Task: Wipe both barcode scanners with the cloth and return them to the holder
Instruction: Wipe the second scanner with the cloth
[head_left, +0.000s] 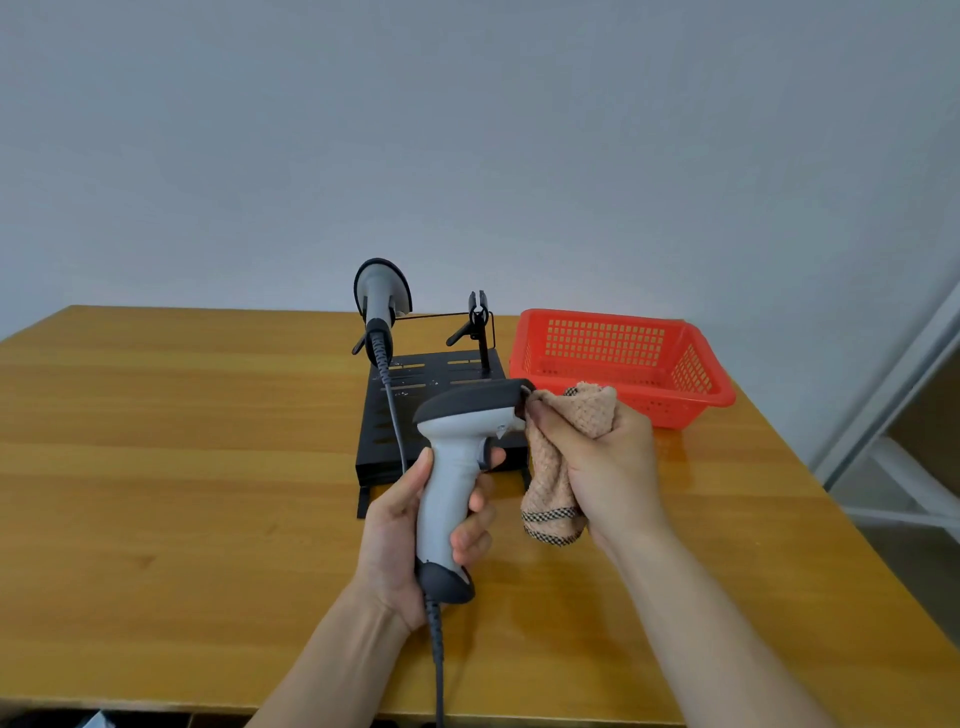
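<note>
**A:** Where is the scanner being wiped?

**B:** The held scanner (457, 452) is at the centre of the frame, lifted above the tabletop (156, 441). The left hand (410, 525) has its fingers (475, 540) wrapped round the grey grip. The dark head points to the right, and its cable (436, 639) drops from the butt to the lower edge of the frame.

**A:** And the cloth?

**B:** The cloth (561, 467) is bunched in the right hand (597, 457), just right of the scanner's head, with the fingers clenched round it. The thumb presses a fold against the front of the head, and a loose end hangs below the fist.

**A:** The other one?

**B:** The second scanner (382, 296) is just above centre, standing head-up at the left side of the black holder (431, 384), which sits on the tabletop.

**A:** Anything beside it?

**B:** A red basket (623, 364) sits just right of the holder.
</note>
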